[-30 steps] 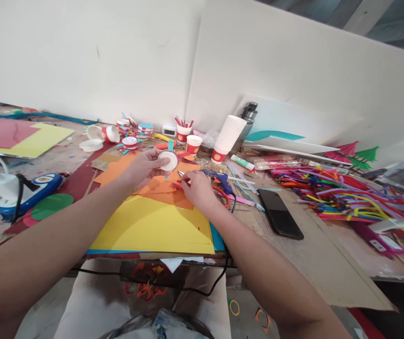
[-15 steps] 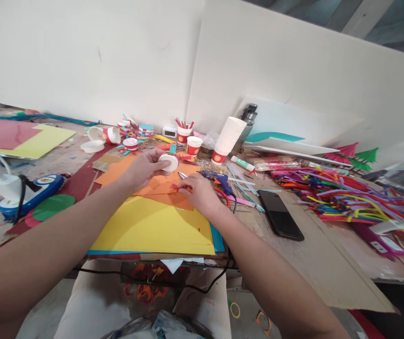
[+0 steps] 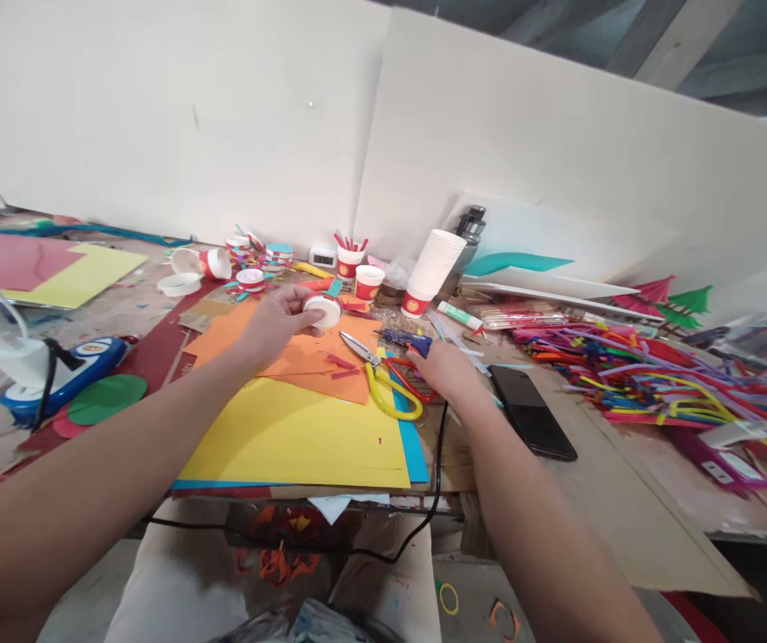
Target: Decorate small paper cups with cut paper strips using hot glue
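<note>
Between its thumb and fingers, my left hand [image 3: 281, 323] holds a small white round cup piece [image 3: 322, 312] with a teal tab on top, above the orange paper [image 3: 259, 335]. My right hand [image 3: 446, 368] is closed around the blue glue gun [image 3: 416, 341], whose nozzle points left. Scissors [image 3: 383, 375] with yellow and red handles lie just left of my right hand, across the edge of the yellow paper [image 3: 289, 438]. Small red strips [image 3: 341, 362] rest on the orange paper.
Behind stand a tall stack of paper cups [image 3: 431, 268], a cup of red strips [image 3: 350, 261] and several decorated cup pieces [image 3: 250, 280]. A black phone [image 3: 531, 411] and many pipe cleaners [image 3: 664, 371] lie right. A black cable [image 3: 437, 482] hangs over the front edge.
My right hand has moved right from the red strips to the glue gun and taken hold of it. The scissors are now uncovered. My left hand still holds the cup piece.
</note>
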`<state>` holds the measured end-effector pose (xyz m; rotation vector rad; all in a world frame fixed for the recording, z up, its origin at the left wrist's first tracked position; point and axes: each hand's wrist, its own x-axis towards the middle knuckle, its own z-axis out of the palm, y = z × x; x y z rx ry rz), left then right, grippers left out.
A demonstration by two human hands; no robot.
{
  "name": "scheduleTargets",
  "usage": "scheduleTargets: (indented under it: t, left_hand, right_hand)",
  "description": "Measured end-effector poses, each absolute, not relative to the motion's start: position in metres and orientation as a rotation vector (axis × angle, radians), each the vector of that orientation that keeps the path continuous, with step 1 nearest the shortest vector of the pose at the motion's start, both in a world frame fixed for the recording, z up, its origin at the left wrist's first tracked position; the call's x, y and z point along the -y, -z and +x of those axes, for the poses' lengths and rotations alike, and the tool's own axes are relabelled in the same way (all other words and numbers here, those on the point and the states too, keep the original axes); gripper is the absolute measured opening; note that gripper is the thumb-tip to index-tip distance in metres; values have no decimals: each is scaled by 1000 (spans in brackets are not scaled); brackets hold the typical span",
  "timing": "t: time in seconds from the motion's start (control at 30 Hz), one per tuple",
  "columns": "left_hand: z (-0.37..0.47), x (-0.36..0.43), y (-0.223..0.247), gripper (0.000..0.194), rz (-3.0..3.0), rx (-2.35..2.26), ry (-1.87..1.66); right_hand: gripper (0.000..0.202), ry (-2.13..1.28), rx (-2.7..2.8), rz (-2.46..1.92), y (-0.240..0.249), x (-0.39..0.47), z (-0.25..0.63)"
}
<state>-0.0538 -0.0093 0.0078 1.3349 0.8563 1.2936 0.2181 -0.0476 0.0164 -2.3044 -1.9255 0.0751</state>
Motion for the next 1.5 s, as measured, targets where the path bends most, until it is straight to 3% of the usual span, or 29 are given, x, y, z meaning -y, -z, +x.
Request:
scheduleTargets:
  t: [0.17, 0.43, 0.77, 1.5]
  left_hand:
    - [-51, 12, -8, 31, 1435, -854, -1273]
    - [-53, 12, -6, 18, 1871, -1074, -1392]
    - [-63, 11, -9, 26, 2329, -1057, -1576]
    - [-62, 14, -12, 23, 2408, -1029, -1629]
  right_hand:
    - [20, -344, 1742, -2264, -9, 35, 225]
    - [24, -324, 1417, -1657, -24, 44, 213]
    - [35, -800, 1515, -1080, -43, 79, 178]
    - [40, -447, 1718, -1192, -32, 79, 182]
